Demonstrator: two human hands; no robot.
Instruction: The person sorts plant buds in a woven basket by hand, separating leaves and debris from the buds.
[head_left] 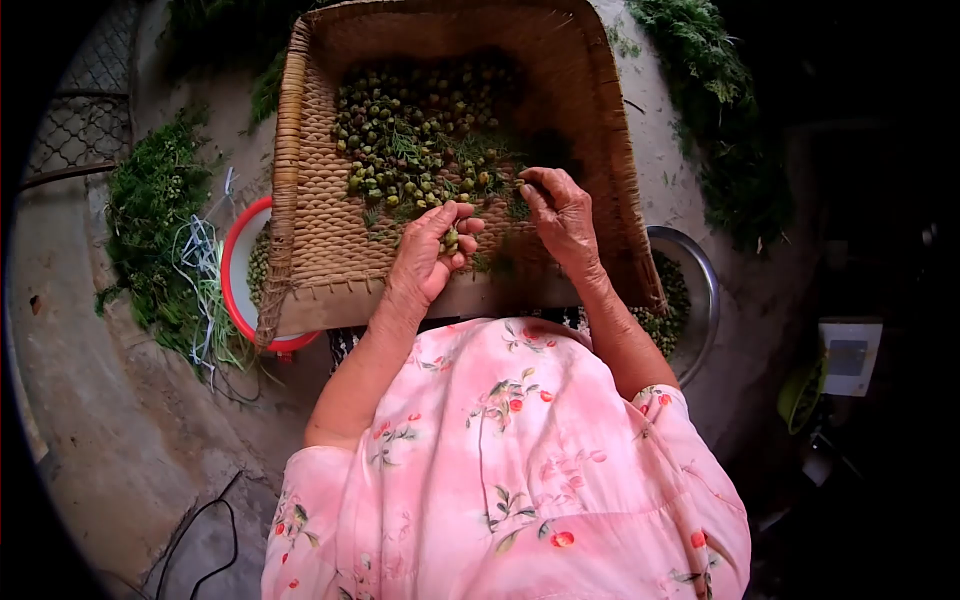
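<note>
A woven wicker basket [290, 160] rests in front of my body, tilted with its open side toward me. In it lies a heap of small round green cones [400, 130], mixed with feathery green sprigs [465, 150]. My left hand [430, 255] is at the near side of the basket, palm up, fingers curled around a few green cones [450, 241]. To its right, my right hand [565, 220] hovers over the basket with thumb and forefinger pinched on what looks like one small green cone [520, 184].
Left of the basket stands a red-rimmed white basin [232, 265] with green bits in it. A metal basin [708, 290] holding more cones is on the right. Leafy branches [155, 220] and white plastic strands [200, 255] lie on the floor, with more branches [715, 80] at upper right.
</note>
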